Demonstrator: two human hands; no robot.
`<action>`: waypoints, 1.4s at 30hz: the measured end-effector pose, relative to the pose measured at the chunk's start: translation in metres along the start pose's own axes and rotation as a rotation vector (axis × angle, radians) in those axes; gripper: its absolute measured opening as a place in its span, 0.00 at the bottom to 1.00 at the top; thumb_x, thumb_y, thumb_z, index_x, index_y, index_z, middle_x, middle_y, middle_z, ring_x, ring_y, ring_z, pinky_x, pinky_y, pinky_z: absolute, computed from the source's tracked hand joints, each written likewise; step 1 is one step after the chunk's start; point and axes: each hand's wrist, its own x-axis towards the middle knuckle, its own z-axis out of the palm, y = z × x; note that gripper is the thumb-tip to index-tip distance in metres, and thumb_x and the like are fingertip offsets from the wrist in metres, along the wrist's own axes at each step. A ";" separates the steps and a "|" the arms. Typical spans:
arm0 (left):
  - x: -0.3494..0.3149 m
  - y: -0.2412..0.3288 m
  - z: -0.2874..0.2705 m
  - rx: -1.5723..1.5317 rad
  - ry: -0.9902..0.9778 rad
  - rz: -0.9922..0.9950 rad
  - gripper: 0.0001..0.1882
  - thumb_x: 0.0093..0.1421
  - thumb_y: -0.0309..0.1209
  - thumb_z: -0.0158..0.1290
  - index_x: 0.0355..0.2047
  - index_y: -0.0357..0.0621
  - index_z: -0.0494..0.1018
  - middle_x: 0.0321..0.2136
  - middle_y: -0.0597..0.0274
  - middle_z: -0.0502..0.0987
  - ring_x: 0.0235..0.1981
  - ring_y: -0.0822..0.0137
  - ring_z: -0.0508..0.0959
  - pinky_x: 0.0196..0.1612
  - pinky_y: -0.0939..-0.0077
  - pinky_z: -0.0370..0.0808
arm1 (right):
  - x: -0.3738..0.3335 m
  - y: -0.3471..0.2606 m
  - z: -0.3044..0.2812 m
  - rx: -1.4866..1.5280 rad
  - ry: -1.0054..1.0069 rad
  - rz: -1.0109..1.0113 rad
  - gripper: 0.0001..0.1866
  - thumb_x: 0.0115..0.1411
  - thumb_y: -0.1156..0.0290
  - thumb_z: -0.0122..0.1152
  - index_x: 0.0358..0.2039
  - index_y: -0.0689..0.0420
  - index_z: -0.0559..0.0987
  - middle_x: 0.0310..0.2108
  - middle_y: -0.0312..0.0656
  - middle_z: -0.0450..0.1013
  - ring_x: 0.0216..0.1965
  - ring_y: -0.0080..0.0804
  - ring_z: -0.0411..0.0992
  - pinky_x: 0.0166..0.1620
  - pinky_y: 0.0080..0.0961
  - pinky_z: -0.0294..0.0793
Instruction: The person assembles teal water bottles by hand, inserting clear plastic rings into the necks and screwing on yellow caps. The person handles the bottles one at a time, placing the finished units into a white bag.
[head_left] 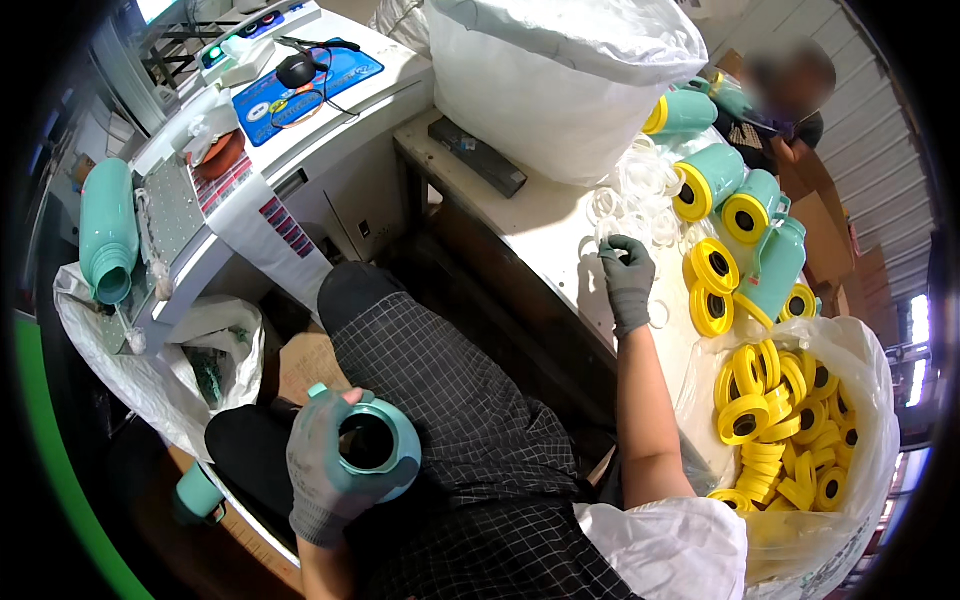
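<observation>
My left hand (325,465), in a grey glove, grips a teal jug body (408,440) above my lap; its round dark opening faces up. My right hand (628,275), also gloved, is over the white table at the near edge of a pile of thin white rings (645,175). Its fingers are curled together, and I cannot make out what, if anything, is between them. To the right of this hand, two yellow rings with black centres (712,265) lie by several teal jugs (775,265) with yellow ends.
A clear plastic bag (865,375) holds many yellow rings (790,425) at the right. A big white sack (560,90) and a dark grey bar (478,157) stand on the table. Left are a machine bench, label strip (265,220) and teal bottle (108,225). Another person (790,90) sits far right.
</observation>
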 end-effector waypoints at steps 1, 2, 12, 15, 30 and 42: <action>-0.003 -0.002 0.000 -0.008 -0.001 -0.026 0.38 0.45 0.32 0.74 0.56 0.40 0.71 0.43 0.54 0.82 0.43 0.53 0.84 0.50 0.60 0.80 | 0.001 0.012 0.000 0.058 -0.045 0.034 0.09 0.59 0.74 0.71 0.39 0.61 0.85 0.33 0.37 0.81 0.33 0.24 0.76 0.39 0.23 0.76; -0.003 -0.005 0.000 -0.034 -0.006 -0.067 0.37 0.46 0.32 0.73 0.56 0.40 0.71 0.43 0.53 0.82 0.43 0.55 0.84 0.50 0.61 0.80 | 0.008 0.016 -0.003 0.120 -0.075 0.062 0.08 0.59 0.74 0.70 0.39 0.61 0.84 0.33 0.38 0.81 0.31 0.25 0.75 0.39 0.22 0.76; -0.008 -0.005 0.008 -0.148 0.007 -0.289 0.43 0.32 0.36 0.74 0.53 0.42 0.74 0.41 0.56 0.80 0.44 0.53 0.81 0.50 0.56 0.77 | -0.027 -0.014 -0.038 -0.258 0.066 -0.196 0.17 0.62 0.60 0.69 0.47 0.56 0.80 0.43 0.46 0.80 0.31 0.41 0.79 0.40 0.34 0.78; -0.006 -0.008 0.009 -0.148 0.011 -0.259 0.42 0.33 0.37 0.73 0.53 0.42 0.74 0.41 0.55 0.79 0.44 0.52 0.80 0.49 0.56 0.77 | -0.047 0.009 -0.089 -0.445 0.207 -0.151 0.13 0.64 0.62 0.66 0.43 0.57 0.82 0.43 0.46 0.78 0.32 0.40 0.78 0.40 0.33 0.78; -0.009 -0.004 0.003 0.060 0.115 0.061 0.65 0.34 0.43 0.82 0.69 0.41 0.58 0.55 0.49 0.70 0.50 0.50 0.78 0.51 0.55 0.80 | -0.149 -0.189 0.042 0.471 -0.833 -0.332 0.10 0.62 0.70 0.70 0.44 0.55 0.83 0.36 0.40 0.79 0.37 0.31 0.78 0.44 0.29 0.77; -0.025 -0.031 -0.008 0.041 0.194 0.165 0.25 0.39 0.41 0.78 0.32 0.45 0.78 0.48 0.49 0.74 0.49 0.45 0.78 0.50 0.48 0.80 | -0.193 -0.226 0.059 0.229 -0.980 -1.104 0.28 0.49 0.46 0.76 0.45 0.51 0.84 0.52 0.38 0.74 0.54 0.42 0.71 0.58 0.51 0.70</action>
